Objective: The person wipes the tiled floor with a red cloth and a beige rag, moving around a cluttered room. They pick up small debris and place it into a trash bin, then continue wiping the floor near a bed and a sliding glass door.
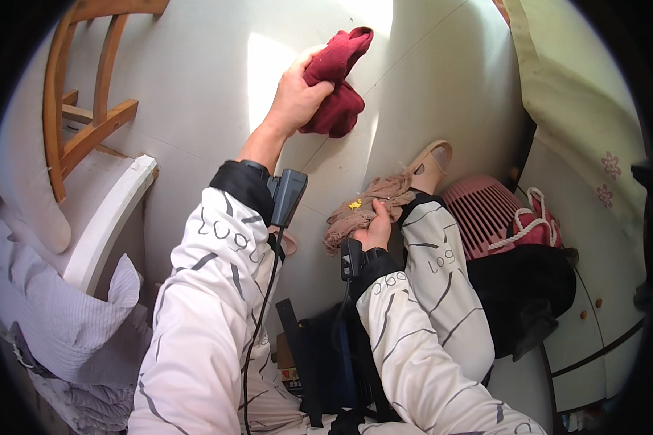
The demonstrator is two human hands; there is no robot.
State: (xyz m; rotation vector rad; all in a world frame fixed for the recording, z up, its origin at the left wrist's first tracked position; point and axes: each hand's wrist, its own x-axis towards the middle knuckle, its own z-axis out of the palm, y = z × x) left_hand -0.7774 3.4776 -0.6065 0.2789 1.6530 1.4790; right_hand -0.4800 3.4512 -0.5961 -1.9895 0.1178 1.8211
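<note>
My left hand is stretched out over the pale floor and grips a bundled dark red cloth. The thumb lies across the fabric's middle; the other fingers are hidden behind it. Lower and to the right, my right hand holds a crumpled brown cloth with frayed edges. A small yellow patch shows on that brown fabric. Just beyond it is a beige slipper on my foot.
A pink slatted plastic basket stands at the right, with a white rope and black cloth beside it. White cabinet doors are behind. A wooden chair is at upper left, grey ribbed bedding below.
</note>
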